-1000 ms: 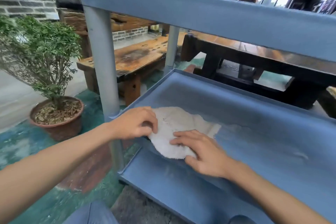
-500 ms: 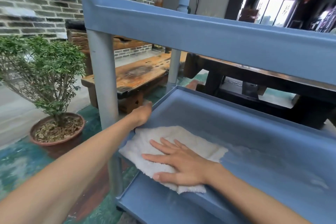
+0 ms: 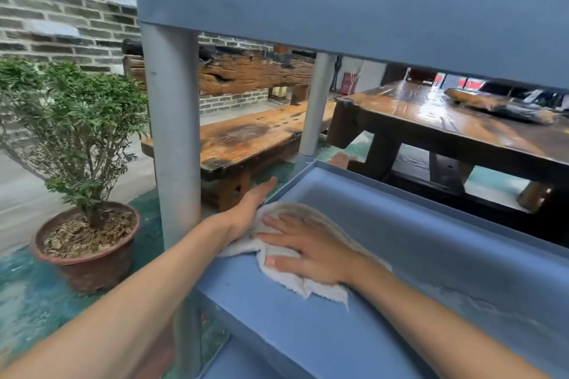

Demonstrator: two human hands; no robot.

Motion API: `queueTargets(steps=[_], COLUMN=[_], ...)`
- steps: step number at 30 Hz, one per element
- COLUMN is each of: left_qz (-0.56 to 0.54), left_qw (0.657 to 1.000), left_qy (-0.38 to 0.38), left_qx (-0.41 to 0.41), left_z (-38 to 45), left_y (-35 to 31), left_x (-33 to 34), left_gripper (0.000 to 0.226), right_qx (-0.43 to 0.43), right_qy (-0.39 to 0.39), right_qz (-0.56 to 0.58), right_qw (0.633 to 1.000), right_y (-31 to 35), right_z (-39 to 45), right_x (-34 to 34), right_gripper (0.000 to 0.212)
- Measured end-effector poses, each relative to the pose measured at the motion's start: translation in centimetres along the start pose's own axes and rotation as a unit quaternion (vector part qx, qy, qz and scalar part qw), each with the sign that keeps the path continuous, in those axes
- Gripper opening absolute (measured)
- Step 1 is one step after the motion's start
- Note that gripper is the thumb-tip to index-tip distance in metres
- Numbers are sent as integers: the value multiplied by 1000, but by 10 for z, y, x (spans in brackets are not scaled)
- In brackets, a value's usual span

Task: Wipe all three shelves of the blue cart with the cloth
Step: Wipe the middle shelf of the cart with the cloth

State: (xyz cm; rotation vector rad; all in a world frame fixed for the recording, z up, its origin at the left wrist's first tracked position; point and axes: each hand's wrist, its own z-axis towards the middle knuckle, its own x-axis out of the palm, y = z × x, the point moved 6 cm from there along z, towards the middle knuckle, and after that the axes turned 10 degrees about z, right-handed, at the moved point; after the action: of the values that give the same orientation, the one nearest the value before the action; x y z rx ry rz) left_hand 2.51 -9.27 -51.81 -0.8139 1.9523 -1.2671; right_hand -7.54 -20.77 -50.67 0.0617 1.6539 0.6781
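The cloth (image 3: 311, 284) lies bunched in the left near corner of the middle shelf (image 3: 431, 243), part of it draped up over the shelf's front rim. Your right hand (image 3: 311, 251) is flat on top of it – fingers straight and slightly spread, pointing left, thumb along the near edge, palm pressing the cloth down. More cloth shows beyond the fingertips and below the heel of the hand, so the hand sits roughly over its middle.

Your left hand (image 3: 251, 204) is just beside the cloth at the shelf's left rim, fingers straight and together, pointing away from you along the outside of the rim. Its wrist side touches the cloth's left edge; it grips nothing that you can see.

Count: one cloth, two hands, and one cart (image 3: 338, 9). Of the cart's shelves, the top one crosses the upper part of the view, the middle one holds the cloth, and a blue strip at the bottom edge is a third surface below. Two grey posts show – a near post (image 3: 172, 138) directly left of your left forearm and a far post (image 3: 317, 108) at the shelf's back left corner.

Farther out, one potted shrub (image 3: 77, 144) stands on the green floor to the left of the near post. Behind the cart sit one wooden bench (image 3: 246, 138) against the brick wall and one dark wooden table (image 3: 462, 123) to the right.
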Motion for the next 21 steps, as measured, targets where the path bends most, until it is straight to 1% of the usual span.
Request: queueTargets(steps=[1,3,4,5,7,9,11,12,13,15,16,18,19,20,21], left_qz=[13,68,76,84,109,148,143,138,141,157,157,153,166,182,195], left_qw=[1000,994,992,991,989,987,988,989,988,985,986,986,984,981,978], left_qy=[10,20,26,24,16,-12,-30,-32,-37,-54,-54,-61,-63,-64,-68], left_qx=[17,78,96,106,94,68,51,49,48,43,35,21,17,16,24], left_z=[-10,-16,-22,-24,-21,-15,-8,-5,-3,-4,-7,-11,-13,-16,-14], left_y=[-9,-20,-23,-23,-20,-12,-7,-5,-4,-5,-6,-6,-8,-11,-12], left_x=[5,8,12,13,11,4,0,0,-2,-3,-3,-3,-2,-1,-2], left_gripper=[106,60,46,41,46,63,75,78,76,59,50,36,27,20,21], right_qx=[8,19,20,18,16,25,57,67,72,87,104,152,171,181,188], right_qy=[-16,-50,-62,-75,-97,-101,-94,-95,-100,-109,-115,-125,-126,-126,-119], right_qz=[-9,-47,-67,-84,-104,-94,-73,-67,-67,-65,-69,-79,-89,-99,-106], right_qw=[1000,997,996,993,990,990,991,991,990,988,985,977,973,970,969], right_y=[-12,-34,-44,-53,-75,-92,-112,-120,-126,-137,-144,-159,-169,-178,-185], right_z=[9,24,30,35,44,52,60,64,67,71,74,78,80,83,87], right_x=[-7,-20,-26,-32,-42,-49,-55,-58,-62,-71,-76,-85,-88,-91,-94], right_gripper=[55,62,62,59,58,65,61,64,76,99,100,78,73,78,83])
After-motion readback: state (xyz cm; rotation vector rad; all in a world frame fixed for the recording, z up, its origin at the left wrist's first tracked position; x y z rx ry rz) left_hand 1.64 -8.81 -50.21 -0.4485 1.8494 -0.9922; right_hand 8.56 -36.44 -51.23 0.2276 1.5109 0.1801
